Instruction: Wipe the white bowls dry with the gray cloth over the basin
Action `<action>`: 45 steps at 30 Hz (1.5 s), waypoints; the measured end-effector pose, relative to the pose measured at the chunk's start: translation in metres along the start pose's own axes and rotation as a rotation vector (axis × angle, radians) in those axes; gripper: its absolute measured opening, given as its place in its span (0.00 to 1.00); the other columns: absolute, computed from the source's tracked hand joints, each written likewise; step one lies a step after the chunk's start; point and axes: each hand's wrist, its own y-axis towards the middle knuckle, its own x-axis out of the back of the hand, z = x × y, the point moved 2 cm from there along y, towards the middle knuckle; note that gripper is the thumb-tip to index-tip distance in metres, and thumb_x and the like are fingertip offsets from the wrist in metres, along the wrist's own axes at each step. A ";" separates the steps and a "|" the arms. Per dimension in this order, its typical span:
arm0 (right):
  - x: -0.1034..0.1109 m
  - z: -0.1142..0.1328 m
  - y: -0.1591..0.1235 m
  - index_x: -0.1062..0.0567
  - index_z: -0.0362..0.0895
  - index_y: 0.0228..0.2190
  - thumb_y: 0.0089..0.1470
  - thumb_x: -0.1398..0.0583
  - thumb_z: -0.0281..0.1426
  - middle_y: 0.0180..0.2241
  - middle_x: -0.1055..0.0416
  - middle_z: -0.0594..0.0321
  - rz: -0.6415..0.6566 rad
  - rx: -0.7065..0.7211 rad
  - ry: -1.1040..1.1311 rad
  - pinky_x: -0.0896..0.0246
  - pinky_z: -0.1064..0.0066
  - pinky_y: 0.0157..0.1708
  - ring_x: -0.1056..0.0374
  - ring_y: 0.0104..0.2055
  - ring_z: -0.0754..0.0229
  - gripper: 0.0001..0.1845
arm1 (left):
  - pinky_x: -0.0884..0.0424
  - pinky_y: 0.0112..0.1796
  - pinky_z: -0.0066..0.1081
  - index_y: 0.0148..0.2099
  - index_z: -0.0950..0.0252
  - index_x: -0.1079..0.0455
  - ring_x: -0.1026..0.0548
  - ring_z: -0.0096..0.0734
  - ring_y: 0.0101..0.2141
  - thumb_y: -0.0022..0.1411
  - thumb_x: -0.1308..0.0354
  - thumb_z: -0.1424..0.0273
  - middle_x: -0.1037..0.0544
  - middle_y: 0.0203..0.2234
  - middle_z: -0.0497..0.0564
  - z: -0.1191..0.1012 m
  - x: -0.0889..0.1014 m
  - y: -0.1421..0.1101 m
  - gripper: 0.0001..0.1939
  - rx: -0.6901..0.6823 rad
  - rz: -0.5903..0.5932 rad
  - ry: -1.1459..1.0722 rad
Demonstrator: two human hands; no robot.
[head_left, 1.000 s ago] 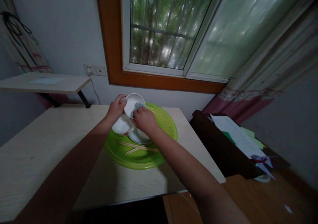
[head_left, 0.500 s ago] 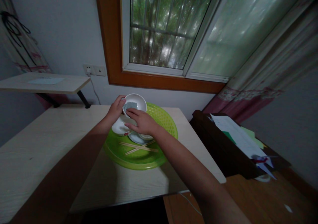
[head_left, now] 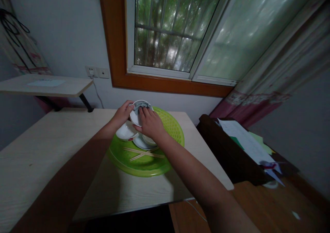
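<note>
My left hand (head_left: 124,113) grips the left rim of a white bowl (head_left: 135,118), which is tilted toward me above a green tray (head_left: 144,172). Inside the bowl, the fingers of my right hand (head_left: 152,123) press a grey cloth (head_left: 141,104) against the far inner wall; part of the cloth is hidden under the fingertips. Below the held bowl, a second white bowl (head_left: 125,132) with a red mark sits on the left of the tray. A white plate (head_left: 140,143) and another bowl (head_left: 149,140) lie partly behind my right hand. Crossed wooden chopsticks (head_left: 144,152) rest at the tray's front.
The pale wooden table (head_left: 64,136) carries a raised shelf (head_left: 72,86) at the back left. A wall with sockets (head_left: 97,72) and a window (head_left: 167,30) stand behind. To the right, papers (head_left: 247,143) lie on a dark piece of furniture (head_left: 224,154).
The cloth and my right fingers have moved from the bowl's left inner side to its far wall. The bowl has tipped more toward me and shifted slightly.
</note>
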 end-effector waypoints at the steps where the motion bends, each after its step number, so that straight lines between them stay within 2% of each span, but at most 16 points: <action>1: 0.002 0.000 0.000 0.39 0.32 0.65 0.59 0.38 0.53 0.61 0.36 0.36 0.005 -0.003 -0.007 0.39 0.49 0.59 0.38 0.60 0.37 0.46 | 0.34 0.32 0.32 0.52 0.62 0.31 0.29 0.34 0.31 0.64 0.50 0.52 0.25 0.33 0.48 0.000 0.000 -0.001 0.23 0.002 -0.002 -0.009; 5: 0.009 0.000 0.002 0.34 0.33 0.61 0.60 0.38 0.50 0.60 0.35 0.38 -0.001 0.019 -0.008 0.37 0.48 0.57 0.38 0.59 0.38 0.40 | 0.34 0.32 0.31 0.51 0.62 0.31 0.29 0.34 0.33 0.65 0.50 0.53 0.25 0.33 0.48 -0.001 0.003 -0.002 0.21 -0.018 -0.046 -0.048; 9: 0.009 0.001 0.002 0.35 0.36 0.63 0.63 0.39 0.47 0.66 0.40 0.42 -0.015 0.082 -0.010 0.40 0.47 0.61 0.41 0.62 0.38 0.37 | 0.33 0.33 0.31 0.50 0.61 0.32 0.28 0.34 0.34 0.66 0.51 0.51 0.25 0.36 0.49 0.001 0.004 -0.001 0.22 -0.007 -0.058 -0.102; 14: -0.002 0.000 0.000 0.40 0.31 0.66 0.62 0.41 0.51 0.69 0.45 0.39 -0.015 0.060 -0.011 0.43 0.47 0.64 0.46 0.67 0.35 0.45 | 0.34 0.32 0.31 0.50 0.61 0.32 0.28 0.34 0.33 0.65 0.50 0.52 0.24 0.34 0.49 -0.001 0.002 -0.001 0.22 0.013 -0.027 -0.055; 17: -0.005 0.001 0.000 0.41 0.29 0.66 0.63 0.42 0.52 0.69 0.45 0.35 -0.014 0.017 -0.024 0.43 0.46 0.63 0.46 0.67 0.34 0.47 | 0.34 0.31 0.31 0.52 0.62 0.32 0.28 0.35 0.31 0.64 0.50 0.53 0.24 0.33 0.49 -0.004 0.002 -0.002 0.23 0.030 -0.032 -0.022; 19: -0.004 0.003 0.001 0.38 0.27 0.64 0.63 0.43 0.53 0.66 0.41 0.32 -0.009 -0.021 -0.042 0.39 0.46 0.60 0.42 0.63 0.34 0.46 | 0.33 0.33 0.32 0.53 0.62 0.31 0.27 0.36 0.33 0.64 0.50 0.53 0.23 0.34 0.50 -0.006 0.003 -0.002 0.23 0.005 -0.046 -0.004; 21: -0.002 0.005 0.002 0.31 0.28 0.58 0.63 0.43 0.54 0.59 0.33 0.31 0.014 -0.039 -0.052 0.35 0.47 0.55 0.37 0.57 0.36 0.42 | 0.31 0.35 0.33 0.54 0.62 0.30 0.26 0.38 0.36 0.64 0.50 0.53 0.22 0.36 0.51 -0.007 0.004 -0.003 0.24 -0.022 -0.053 0.018; 24: 0.003 0.007 0.004 0.23 0.33 0.46 0.64 0.45 0.55 0.45 0.25 0.37 0.059 -0.014 -0.056 0.33 0.50 0.50 0.32 0.49 0.39 0.35 | 0.30 0.40 0.34 0.54 0.62 0.29 0.26 0.39 0.40 0.65 0.50 0.53 0.21 0.41 0.52 -0.006 0.007 -0.003 0.24 -0.045 -0.076 0.048; 27: 0.006 0.006 0.003 0.22 0.37 0.44 0.67 0.47 0.51 0.42 0.23 0.43 0.088 0.032 -0.010 0.33 0.55 0.50 0.29 0.48 0.43 0.29 | 0.30 0.44 0.35 0.54 0.63 0.29 0.26 0.40 0.43 0.65 0.51 0.54 0.21 0.45 0.54 -0.002 0.010 0.000 0.24 -0.059 -0.107 0.074; 31: 0.004 0.002 0.001 0.24 0.41 0.52 0.68 0.46 0.48 0.48 0.21 0.50 0.082 0.069 0.238 0.33 0.61 0.52 0.26 0.50 0.51 0.26 | 0.30 0.48 0.37 0.54 0.64 0.29 0.26 0.41 0.46 0.66 0.53 0.53 0.22 0.48 0.55 0.004 0.011 0.003 0.25 -0.052 -0.130 0.062; 35: -0.002 0.000 -0.001 0.32 0.42 0.63 0.67 0.45 0.48 0.61 0.29 0.51 0.045 0.199 0.430 0.39 0.61 0.63 0.33 0.63 0.53 0.31 | 0.29 0.46 0.36 0.53 0.63 0.30 0.26 0.39 0.44 0.66 0.54 0.52 0.22 0.45 0.54 0.004 0.007 0.002 0.25 -0.028 -0.094 0.016; 37: -0.004 0.000 -0.002 0.36 0.42 0.66 0.67 0.45 0.50 0.67 0.38 0.49 0.043 0.228 0.415 0.42 0.59 0.66 0.39 0.68 0.52 0.35 | 0.28 0.44 0.35 0.53 0.63 0.30 0.25 0.39 0.42 0.65 0.53 0.53 0.22 0.43 0.53 0.003 0.005 0.002 0.24 -0.010 -0.058 -0.014; 40: -0.006 0.001 -0.003 0.40 0.39 0.68 0.65 0.45 0.54 0.71 0.47 0.46 0.065 0.247 0.322 0.45 0.57 0.68 0.44 0.71 0.49 0.41 | 0.26 0.41 0.36 0.52 0.63 0.30 0.25 0.39 0.42 0.65 0.52 0.53 0.22 0.41 0.54 0.004 0.002 0.002 0.23 -0.001 -0.019 -0.040; 45: -0.006 0.000 -0.002 0.41 0.36 0.68 0.63 0.44 0.56 0.71 0.49 0.41 0.022 0.232 0.182 0.52 0.51 0.71 0.48 0.73 0.44 0.46 | 0.25 0.41 0.37 0.50 0.63 0.30 0.25 0.40 0.43 0.65 0.51 0.51 0.22 0.41 0.54 0.005 0.000 0.003 0.23 -0.008 0.010 -0.067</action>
